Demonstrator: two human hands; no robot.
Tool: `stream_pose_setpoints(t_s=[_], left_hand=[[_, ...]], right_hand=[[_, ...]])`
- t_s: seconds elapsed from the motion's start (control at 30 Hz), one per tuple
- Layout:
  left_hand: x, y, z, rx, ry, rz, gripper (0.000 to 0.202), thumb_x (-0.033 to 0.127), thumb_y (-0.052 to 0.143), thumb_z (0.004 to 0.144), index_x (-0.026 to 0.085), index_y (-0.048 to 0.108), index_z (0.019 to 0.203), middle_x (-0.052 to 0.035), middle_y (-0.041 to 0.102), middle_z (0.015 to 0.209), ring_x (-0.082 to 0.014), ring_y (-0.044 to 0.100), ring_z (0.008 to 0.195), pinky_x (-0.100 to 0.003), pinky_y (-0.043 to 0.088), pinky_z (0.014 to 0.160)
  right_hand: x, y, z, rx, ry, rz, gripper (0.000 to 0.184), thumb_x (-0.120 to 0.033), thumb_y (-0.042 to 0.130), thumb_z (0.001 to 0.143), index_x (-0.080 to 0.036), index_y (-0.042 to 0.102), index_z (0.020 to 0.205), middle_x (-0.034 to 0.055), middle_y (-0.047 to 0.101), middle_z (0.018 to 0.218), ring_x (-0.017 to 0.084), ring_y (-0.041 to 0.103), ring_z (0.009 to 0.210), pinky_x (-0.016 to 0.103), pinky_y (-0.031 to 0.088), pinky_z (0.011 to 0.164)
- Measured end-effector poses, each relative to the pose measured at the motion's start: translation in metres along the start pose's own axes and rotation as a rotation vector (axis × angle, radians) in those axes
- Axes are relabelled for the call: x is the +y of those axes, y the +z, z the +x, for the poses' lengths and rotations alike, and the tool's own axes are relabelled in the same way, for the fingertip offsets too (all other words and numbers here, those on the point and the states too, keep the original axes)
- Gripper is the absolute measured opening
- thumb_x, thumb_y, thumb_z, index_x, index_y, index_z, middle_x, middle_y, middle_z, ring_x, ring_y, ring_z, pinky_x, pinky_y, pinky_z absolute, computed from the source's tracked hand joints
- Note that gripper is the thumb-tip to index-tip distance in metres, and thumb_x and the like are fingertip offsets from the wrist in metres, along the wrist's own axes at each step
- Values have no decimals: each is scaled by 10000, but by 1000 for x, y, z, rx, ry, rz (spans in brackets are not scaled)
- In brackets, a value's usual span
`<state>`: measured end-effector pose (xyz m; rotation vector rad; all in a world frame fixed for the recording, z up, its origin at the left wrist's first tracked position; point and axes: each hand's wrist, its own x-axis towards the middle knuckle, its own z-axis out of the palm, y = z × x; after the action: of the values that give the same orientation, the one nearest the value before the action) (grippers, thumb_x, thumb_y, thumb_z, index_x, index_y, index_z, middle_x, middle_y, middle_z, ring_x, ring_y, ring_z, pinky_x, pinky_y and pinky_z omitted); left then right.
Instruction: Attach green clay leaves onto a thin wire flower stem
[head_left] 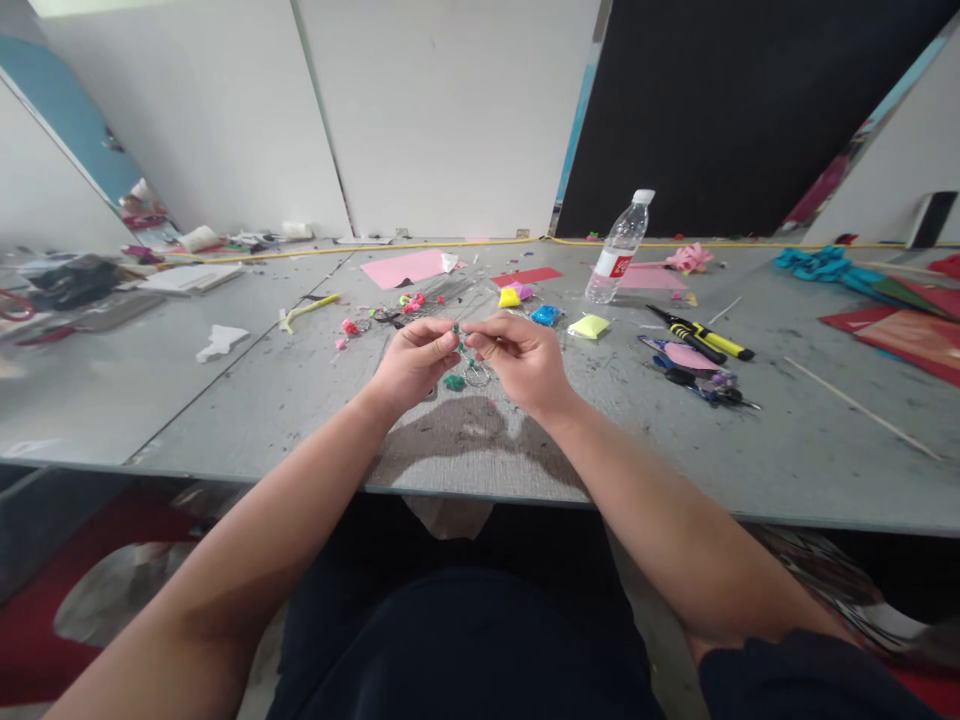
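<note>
Over the grey table, both my hands meet at a tiny green piece, perhaps soft clay. My left hand pinches it between thumb and index finger. From the other side, the fingertips of my right hand are pinched together at the same piece; its other fingers curl in. Below the hands lies a dark green lump. Beside that lump sits a thin metal ring, partly hidden by my right hand. Whether the ring joins the held piece I cannot tell.
Small packets in yellow, blue and pale yellow lie beyond my right hand. A water bottle stands behind them. Pliers and a yellow-handled cutter lie right. Pink-red trinkets are behind my left hand.
</note>
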<state>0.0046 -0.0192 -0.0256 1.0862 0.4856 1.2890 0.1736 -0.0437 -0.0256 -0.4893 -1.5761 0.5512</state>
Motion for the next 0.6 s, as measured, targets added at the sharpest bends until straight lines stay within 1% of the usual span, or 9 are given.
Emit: stream_pose_setpoints(t_s=[0.1, 0.23, 0.4, 0.5, 0.6], left_hand=[[-1, 0, 0, -9, 14, 11, 317, 298, 1016, 530, 222, 793, 742, 20, 751, 730, -89, 680, 668, -184, 536, 606], [0, 2, 0, -36, 9, 25, 302, 324, 1010, 548, 223, 802, 743, 9, 751, 718, -85, 658, 648, -187, 520, 594], [4, 1, -1, -61, -12, 94, 307, 374, 994, 581, 197, 814, 755, -3, 723, 686, -70, 603, 601, -192, 502, 582], [5, 0, -1, -55, -26, 122, 336, 400, 991, 580, 181, 815, 763, 1, 695, 658, -76, 610, 617, -197, 514, 609], [7, -1, -1, -53, -34, 102, 324, 384, 996, 575, 179, 797, 729, 13, 671, 631, -80, 621, 627, -196, 518, 621]], right_hand=[[-2, 0, 0, -10, -19, -34, 268, -505, 717, 922, -253, 809, 920, 25, 736, 845, 132, 616, 689, 296, 503, 619], [-3, 1, 0, 7, -40, -37, 255, -484, 713, 931, -246, 803, 919, 22, 730, 819, 129, 616, 687, 286, 487, 598], [-3, 0, 0, -6, 1, -37, 268, -497, 703, 929, -251, 805, 900, 22, 731, 831, 130, 620, 690, 293, 500, 615], [-3, 0, 0, 0, 11, -24, 243, -478, 715, 922, -254, 807, 900, 17, 731, 824, 128, 617, 684, 288, 500, 604], [-3, 0, 0, 3, 12, -2, 209, -447, 730, 915, -254, 809, 909, 15, 736, 818, 129, 621, 682, 285, 499, 596]])
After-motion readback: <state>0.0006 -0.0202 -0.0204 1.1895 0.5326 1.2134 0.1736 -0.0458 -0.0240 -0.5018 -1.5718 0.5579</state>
